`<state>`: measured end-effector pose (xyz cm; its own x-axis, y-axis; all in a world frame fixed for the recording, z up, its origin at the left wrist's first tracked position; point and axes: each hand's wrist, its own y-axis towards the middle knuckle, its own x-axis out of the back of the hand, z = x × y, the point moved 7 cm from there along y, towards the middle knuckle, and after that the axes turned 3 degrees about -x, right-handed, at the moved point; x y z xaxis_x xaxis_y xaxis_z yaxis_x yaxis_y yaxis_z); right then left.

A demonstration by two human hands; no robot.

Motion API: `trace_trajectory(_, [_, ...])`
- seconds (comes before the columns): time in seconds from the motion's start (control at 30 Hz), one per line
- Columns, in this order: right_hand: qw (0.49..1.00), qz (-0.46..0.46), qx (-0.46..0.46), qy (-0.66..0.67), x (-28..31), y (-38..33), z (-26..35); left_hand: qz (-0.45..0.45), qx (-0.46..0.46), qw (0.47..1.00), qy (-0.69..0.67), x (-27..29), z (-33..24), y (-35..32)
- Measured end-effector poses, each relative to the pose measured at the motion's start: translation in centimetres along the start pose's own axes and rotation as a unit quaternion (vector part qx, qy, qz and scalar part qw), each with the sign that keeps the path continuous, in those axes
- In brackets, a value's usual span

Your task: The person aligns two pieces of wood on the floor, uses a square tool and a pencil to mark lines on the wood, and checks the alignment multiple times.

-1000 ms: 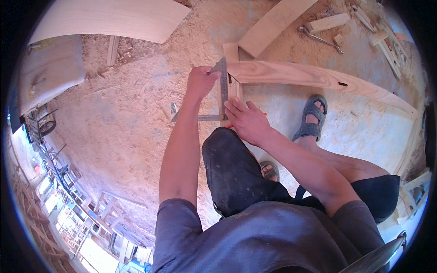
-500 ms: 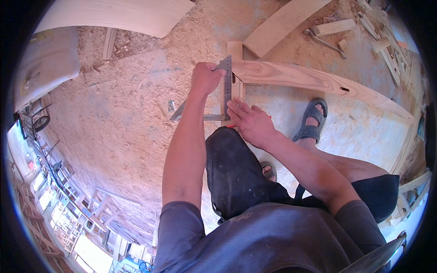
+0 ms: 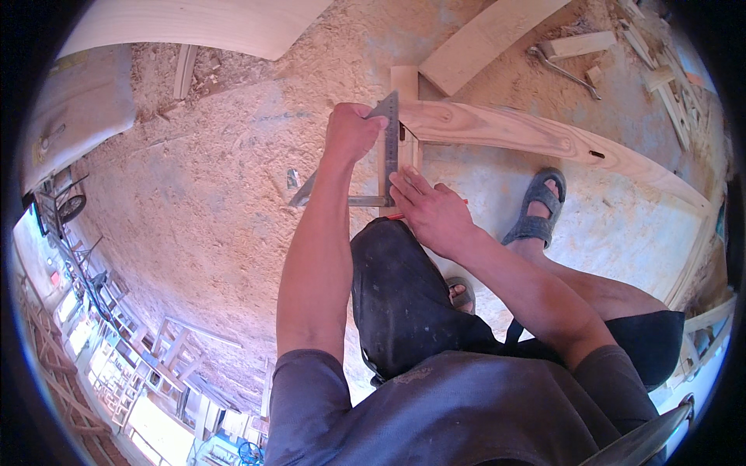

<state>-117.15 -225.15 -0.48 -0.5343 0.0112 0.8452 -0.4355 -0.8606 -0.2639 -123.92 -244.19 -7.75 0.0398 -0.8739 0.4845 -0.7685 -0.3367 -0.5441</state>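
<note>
Metal triangle square [image 3: 392, 147] lies along the left edge of a short wooden rail [image 3: 409, 155], its foot bar reaching out leftward over the dusty floor [image 3: 233, 217]. At the rail's far end a long wooden board [image 3: 513, 128] runs off to the right; beyond that corner a loose plank [image 3: 493, 43] slants away, with a metal wrench-like tool [image 3: 563, 70] to its right. Close below the rail's near end sits the dark-trousered knee [image 3: 392, 264], leaving little room there, and a grey sandal [image 3: 542, 206] stands below the long board. The left hand [image 3: 355, 133] grasps the square near its upper corner, thumb and fingers closed on the metal. The right hand [image 3: 435, 213] is not clenched: its fingers stretch over the rail and the square's lower part, while a red pencil [image 3: 397, 217] shows on both sides of it; how firmly that is held I cannot tell. The left arm reaches almost straight forward; the right forearm slants inward from the right, back of the hand up.
</note>
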Motion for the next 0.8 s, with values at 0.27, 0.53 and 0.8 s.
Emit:
trace_trajectory(0.27, [1.0,-0.015,0.001,0.009,0.0,0.1,0.3,-0.007,0.015,1.0,0.026,0.4,0.4,0.2])
trace_trajectory(0.53, [1.0,-0.007,-0.002,-0.012,-0.4,0.2,0.4,-0.021,0.004,0.999,0.046,0.3,0.5,0.4])
trace_trajectory(0.8, [1.0,0.006,-0.009,-0.024,-0.4,0.2,0.5,-0.024,-0.004,0.999,0.048,0.4,-0.1,0.1])
